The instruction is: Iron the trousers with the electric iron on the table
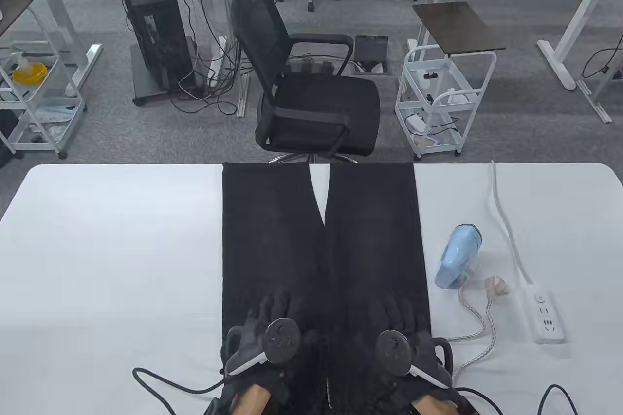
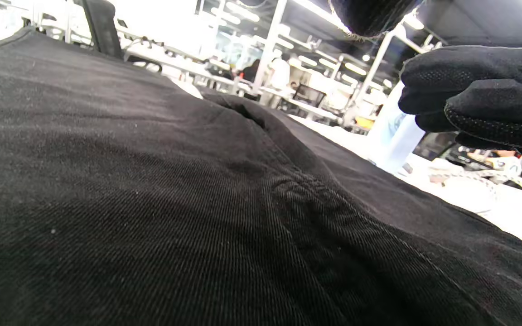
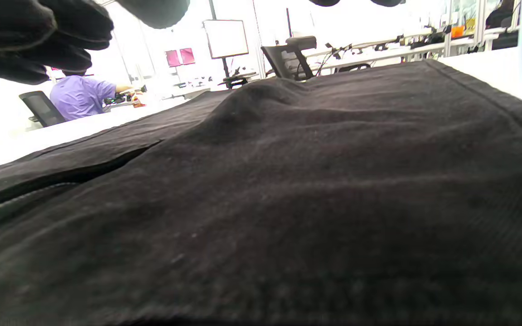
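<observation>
The black ribbed-weave trousers (image 1: 323, 249) lie flat along the middle of the white smooth-topped table (image 1: 112, 259), legs pointing to its far edge and parted by a narrow V-shaped gap. The left hand (image 1: 275, 325) in a black knit sensor glove rests on the near part of the trousers' left half, fingers spread and straight, gripping nothing. The right hand (image 1: 401, 325), gloved alike, rests on the right half, fingers likewise extended flat. The pale-blue rounded plastic electric iron (image 1: 457, 257) stands on the table just right of the trousers. Its braided white cord (image 1: 479, 327) curves nearer. Right of the iron lies a white rectangular power strip (image 1: 547, 315).
</observation>
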